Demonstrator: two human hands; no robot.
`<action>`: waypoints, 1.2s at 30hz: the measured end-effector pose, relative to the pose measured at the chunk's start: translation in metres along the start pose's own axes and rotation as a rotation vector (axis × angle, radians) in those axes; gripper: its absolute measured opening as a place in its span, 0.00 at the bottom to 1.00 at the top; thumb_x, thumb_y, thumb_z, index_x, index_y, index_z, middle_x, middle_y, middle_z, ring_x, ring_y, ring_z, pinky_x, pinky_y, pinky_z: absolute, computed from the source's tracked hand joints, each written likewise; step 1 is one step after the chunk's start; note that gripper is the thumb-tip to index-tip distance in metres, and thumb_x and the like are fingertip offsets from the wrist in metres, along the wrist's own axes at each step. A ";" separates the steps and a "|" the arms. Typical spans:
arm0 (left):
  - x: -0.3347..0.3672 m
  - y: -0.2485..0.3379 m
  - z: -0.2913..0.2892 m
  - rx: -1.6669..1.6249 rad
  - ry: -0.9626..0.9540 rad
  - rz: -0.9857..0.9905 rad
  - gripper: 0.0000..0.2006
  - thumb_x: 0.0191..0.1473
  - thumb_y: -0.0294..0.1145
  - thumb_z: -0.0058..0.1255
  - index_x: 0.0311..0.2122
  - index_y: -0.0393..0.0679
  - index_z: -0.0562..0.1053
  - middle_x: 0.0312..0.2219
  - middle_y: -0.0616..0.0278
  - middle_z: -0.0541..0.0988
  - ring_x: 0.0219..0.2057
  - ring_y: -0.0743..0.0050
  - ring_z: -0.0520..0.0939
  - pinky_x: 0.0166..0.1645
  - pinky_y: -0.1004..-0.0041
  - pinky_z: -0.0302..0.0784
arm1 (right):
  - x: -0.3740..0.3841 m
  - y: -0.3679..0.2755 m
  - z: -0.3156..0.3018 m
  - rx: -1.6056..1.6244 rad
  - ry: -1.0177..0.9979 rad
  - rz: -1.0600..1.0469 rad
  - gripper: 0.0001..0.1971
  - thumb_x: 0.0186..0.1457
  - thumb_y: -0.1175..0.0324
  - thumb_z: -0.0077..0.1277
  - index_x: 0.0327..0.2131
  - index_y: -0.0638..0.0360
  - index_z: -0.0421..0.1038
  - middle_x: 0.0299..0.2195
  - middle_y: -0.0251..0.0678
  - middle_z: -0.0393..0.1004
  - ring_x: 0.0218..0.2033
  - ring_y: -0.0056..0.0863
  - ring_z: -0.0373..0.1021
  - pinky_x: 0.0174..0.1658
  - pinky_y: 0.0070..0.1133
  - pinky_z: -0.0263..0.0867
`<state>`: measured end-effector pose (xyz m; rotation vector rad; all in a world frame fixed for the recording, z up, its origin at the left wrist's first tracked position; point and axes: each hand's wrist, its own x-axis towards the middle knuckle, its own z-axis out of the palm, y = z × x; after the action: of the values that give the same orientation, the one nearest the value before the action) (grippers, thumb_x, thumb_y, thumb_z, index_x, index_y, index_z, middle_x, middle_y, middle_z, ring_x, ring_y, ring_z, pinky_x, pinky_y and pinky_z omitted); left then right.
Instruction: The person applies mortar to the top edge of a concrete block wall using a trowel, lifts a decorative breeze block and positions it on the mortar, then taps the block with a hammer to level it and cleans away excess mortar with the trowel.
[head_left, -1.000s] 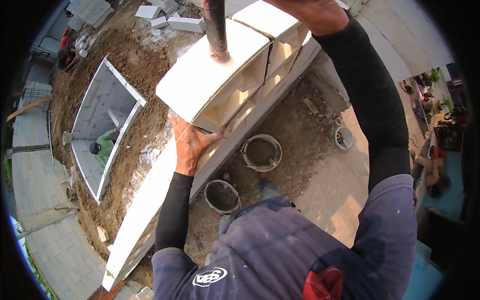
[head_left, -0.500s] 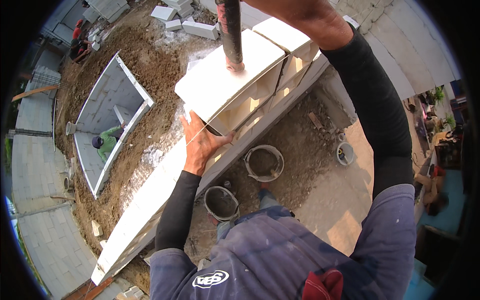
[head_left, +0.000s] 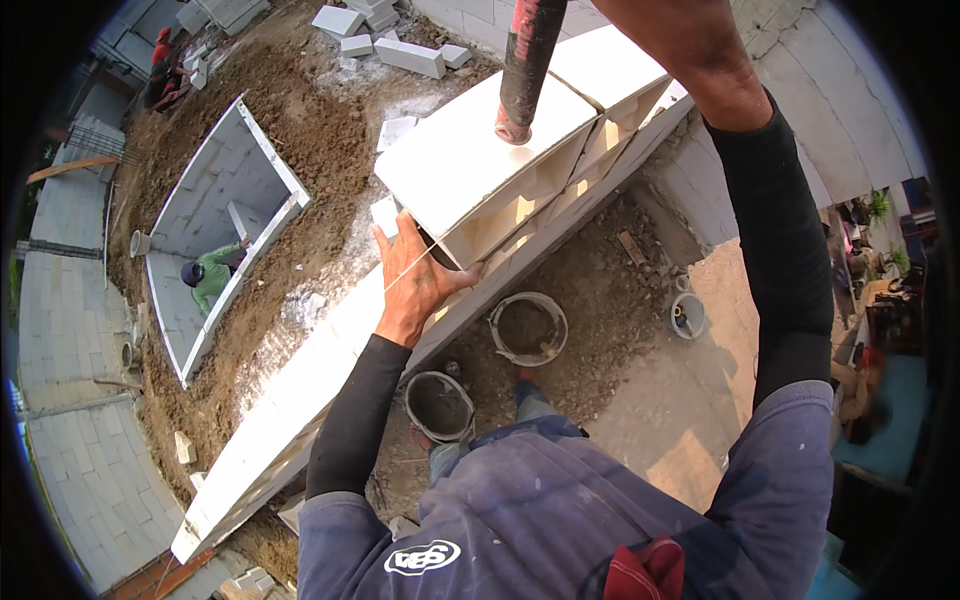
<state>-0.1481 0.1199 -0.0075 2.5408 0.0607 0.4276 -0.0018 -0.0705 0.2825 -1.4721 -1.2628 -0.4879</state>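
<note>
My left hand (head_left: 415,290) presses against the end of a large white block (head_left: 490,150), its fingers spread on the far side and the thumb at the near lower corner. This block sits on top of a long wall of white blocks (head_left: 290,410). A thin string (head_left: 415,262) stretches across the back of my left hand and along the block. Of my right hand (head_left: 680,40) only the wrist end shows at the top edge; the fingers are cut off. From there a worn black-and-red tool handle (head_left: 530,70) hangs with its butt over the block's top; its head is out of view.
Two buckets of grey mix, one by my feet (head_left: 440,405) and one beyond (head_left: 528,328), stand below the wall. A smaller bucket (head_left: 688,315) is at right. Across the wall, a person in green (head_left: 208,280) works inside a block-walled pit (head_left: 180,370). Loose blocks (head_left: 410,57) lie behind.
In the picture, the block, my left hand and the tool handle sit farther right. The handle has gone from near upright to tilted, and my right hand has risen mostly out of view.
</note>
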 end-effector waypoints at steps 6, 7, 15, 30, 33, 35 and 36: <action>0.002 -0.005 0.007 0.042 -0.049 0.021 0.53 0.31 0.49 0.75 0.59 0.31 0.60 0.48 0.42 0.75 0.55 0.38 0.75 0.66 0.25 0.44 | 0.001 0.016 -0.009 -0.056 0.013 0.104 0.22 0.69 0.58 0.45 0.23 0.61 0.70 0.13 0.32 0.71 0.16 0.18 0.71 0.20 0.19 0.65; 0.000 -0.007 0.005 0.055 -0.048 0.031 0.53 0.31 0.49 0.74 0.61 0.32 0.60 0.50 0.42 0.73 0.56 0.38 0.73 0.66 0.25 0.44 | 0.003 0.015 -0.010 -0.074 0.016 0.159 0.22 0.69 0.58 0.45 0.23 0.62 0.71 0.13 0.31 0.72 0.16 0.18 0.71 0.20 0.19 0.65; 0.004 -0.001 0.001 0.004 -0.081 0.044 0.48 0.32 0.48 0.73 0.61 0.41 0.68 0.58 0.42 0.69 0.61 0.39 0.68 0.68 0.27 0.42 | -0.003 0.027 -0.031 -0.099 0.063 0.062 0.21 0.69 0.59 0.46 0.25 0.65 0.71 0.14 0.32 0.72 0.16 0.19 0.72 0.19 0.20 0.65; 0.003 0.001 0.004 0.088 -0.025 0.100 0.51 0.33 0.52 0.71 0.64 0.40 0.65 0.61 0.40 0.66 0.62 0.38 0.68 0.68 0.25 0.39 | -0.003 0.036 -0.031 -0.118 0.013 -0.052 0.24 0.69 0.56 0.44 0.22 0.63 0.71 0.13 0.33 0.72 0.15 0.20 0.73 0.20 0.21 0.68; 0.002 0.000 0.004 0.103 -0.051 0.089 0.51 0.33 0.51 0.72 0.64 0.39 0.65 0.60 0.40 0.66 0.62 0.38 0.68 0.67 0.24 0.38 | 0.000 0.027 -0.021 -0.049 -0.002 -0.031 0.25 0.69 0.56 0.44 0.21 0.64 0.71 0.13 0.34 0.72 0.15 0.21 0.72 0.20 0.21 0.68; 0.002 0.001 0.004 0.093 -0.026 0.093 0.50 0.33 0.50 0.72 0.63 0.37 0.66 0.58 0.38 0.67 0.61 0.38 0.70 0.67 0.25 0.39 | -0.001 0.018 -0.009 -0.007 0.015 -0.032 0.25 0.69 0.56 0.44 0.21 0.64 0.70 0.13 0.33 0.71 0.15 0.21 0.72 0.20 0.22 0.68; 0.002 0.002 0.004 0.087 -0.011 0.096 0.50 0.33 0.49 0.72 0.62 0.37 0.66 0.58 0.37 0.68 0.60 0.39 0.71 0.68 0.25 0.39 | 0.000 0.018 -0.008 -0.023 0.007 -0.032 0.25 0.69 0.56 0.43 0.21 0.64 0.70 0.13 0.33 0.71 0.15 0.21 0.71 0.20 0.22 0.68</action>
<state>-0.1455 0.1168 -0.0090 2.6390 -0.0483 0.4570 0.0161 -0.0751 0.2768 -1.4698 -1.2811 -0.5303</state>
